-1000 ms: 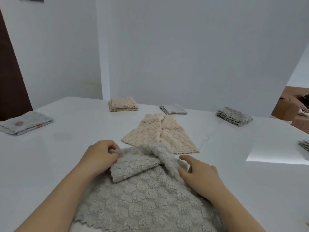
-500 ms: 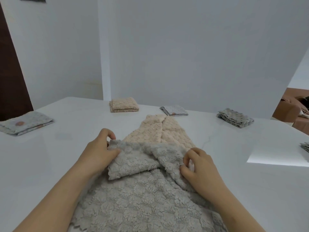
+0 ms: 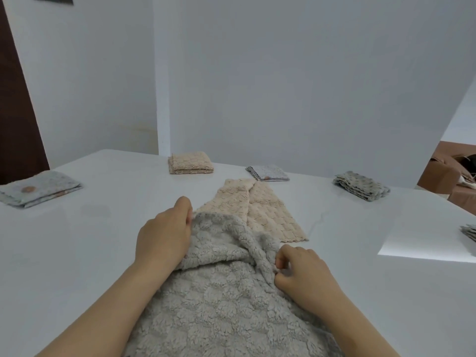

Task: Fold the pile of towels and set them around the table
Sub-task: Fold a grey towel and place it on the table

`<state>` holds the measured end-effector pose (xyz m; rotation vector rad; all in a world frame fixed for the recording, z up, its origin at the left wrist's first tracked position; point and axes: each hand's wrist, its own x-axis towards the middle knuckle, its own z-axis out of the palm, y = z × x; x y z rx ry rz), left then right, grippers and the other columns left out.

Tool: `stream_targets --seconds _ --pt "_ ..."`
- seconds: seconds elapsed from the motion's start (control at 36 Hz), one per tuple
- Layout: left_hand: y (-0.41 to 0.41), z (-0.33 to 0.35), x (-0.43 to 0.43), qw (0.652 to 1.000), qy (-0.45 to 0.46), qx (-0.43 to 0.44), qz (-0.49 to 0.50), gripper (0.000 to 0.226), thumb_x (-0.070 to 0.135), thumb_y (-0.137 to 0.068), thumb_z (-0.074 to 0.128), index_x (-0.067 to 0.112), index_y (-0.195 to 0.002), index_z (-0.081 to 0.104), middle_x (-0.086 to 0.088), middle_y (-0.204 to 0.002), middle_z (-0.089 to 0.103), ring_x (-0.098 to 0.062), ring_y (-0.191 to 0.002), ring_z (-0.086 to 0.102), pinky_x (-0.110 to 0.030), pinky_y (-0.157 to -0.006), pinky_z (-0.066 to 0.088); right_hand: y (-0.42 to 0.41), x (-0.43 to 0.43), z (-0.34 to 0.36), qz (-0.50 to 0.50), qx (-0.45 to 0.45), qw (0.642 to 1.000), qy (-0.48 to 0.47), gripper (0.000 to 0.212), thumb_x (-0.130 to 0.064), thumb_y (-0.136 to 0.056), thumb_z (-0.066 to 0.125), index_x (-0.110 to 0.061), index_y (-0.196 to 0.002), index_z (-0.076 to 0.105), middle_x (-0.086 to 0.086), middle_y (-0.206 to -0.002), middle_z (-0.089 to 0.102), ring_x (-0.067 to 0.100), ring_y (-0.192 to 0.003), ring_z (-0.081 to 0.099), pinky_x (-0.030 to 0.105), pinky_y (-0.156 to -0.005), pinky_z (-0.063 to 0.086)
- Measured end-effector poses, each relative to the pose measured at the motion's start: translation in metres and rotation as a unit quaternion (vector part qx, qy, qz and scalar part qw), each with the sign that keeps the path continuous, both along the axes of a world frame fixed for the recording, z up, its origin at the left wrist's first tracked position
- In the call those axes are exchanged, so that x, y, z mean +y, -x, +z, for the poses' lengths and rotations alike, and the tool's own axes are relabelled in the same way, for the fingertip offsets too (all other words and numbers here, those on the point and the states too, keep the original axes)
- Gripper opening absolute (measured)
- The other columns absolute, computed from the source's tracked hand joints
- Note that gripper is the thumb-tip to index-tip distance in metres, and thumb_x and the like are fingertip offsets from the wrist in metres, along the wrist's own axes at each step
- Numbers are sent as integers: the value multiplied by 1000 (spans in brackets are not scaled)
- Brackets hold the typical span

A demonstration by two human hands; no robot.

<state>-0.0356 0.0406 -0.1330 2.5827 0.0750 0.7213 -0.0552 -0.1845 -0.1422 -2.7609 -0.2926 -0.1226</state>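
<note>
A fluffy grey towel [image 3: 226, 300] lies crumpled on the white table [image 3: 77, 253] right in front of me. My left hand [image 3: 164, 233] grips its far left corner, fingers curled over the edge. My right hand [image 3: 301, 271] pinches a fold of the same towel on its right side. Just beyond, a beige towel [image 3: 260, 210] lies unfolded and partly tucked under the grey one.
Folded towels sit around the table: a pale blue one [image 3: 38, 191] at left, a beige one [image 3: 190, 163] at the back, a small patterned one [image 3: 268, 173], a grey one [image 3: 360, 189] at back right, and another [image 3: 470, 231] at the right edge. Brown boxes [image 3: 453, 173] stand beyond the table.
My left hand has pushed the grey towel's corner away from me, over the beige towel's near end. My right hand has curled and now pinches a fold of the towel.
</note>
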Motion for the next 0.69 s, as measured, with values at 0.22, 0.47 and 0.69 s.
stream_targets --seconds 0.22,0.47,0.69 --pt "-1 1 6 994 86 -38 -62 31 -3 -82 44 24 -69 45 6 -72 58 -18 -71 52 -21 -57 37 -4 -16 11 -101 -245 964 -34 28 -20 -84 53 -18 -108 67 -1 -113 66 27 -99 53 36 -81 38" --pt "-10 -16 7 979 26 143 -142 51 25 -98 38 28 -145 18 7 -156 1 -18 -137 30 -30 -109 27 -15 -10 2 -143 -37 988 52 58 -40 -96 29 -28 -147 3 -6 -156 -11 23 -140 10 37 -111 18" --pt "-4 -11 -7 946 -154 220 -182 56 54 -95 24 42 -145 2 12 -155 -16 -11 -144 -12 -40 -116 -5 -4 -8 3 -43 -1 993 111 45 -42 -99 22 -39 -144 16 -12 -157 -2 15 -144 1 39 -115 7"
